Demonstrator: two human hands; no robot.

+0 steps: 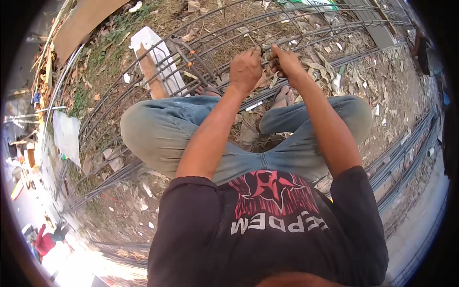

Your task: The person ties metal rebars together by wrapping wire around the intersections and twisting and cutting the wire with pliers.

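Thin dark steel bars (220,32), crossed by bent ties, run in a long curved cage in front of my knees. My left hand (246,71) is closed at the bars, thumb and forefinger pressed together. Just to its right, my right hand (288,64) is also closed, its fingertips pinched close to those of the left. Anything between the fingertips is too small to make out. A dark metal tool with orange marks (190,63) rests among the bars left of my left hand.
A white block (146,36) with a brown wooden piece (149,71) lies at the left. My bent knees flank the bars. More bars (406,158) lie at the right, a grey board (372,24) at the upper right. Leaves and scraps litter the ground.
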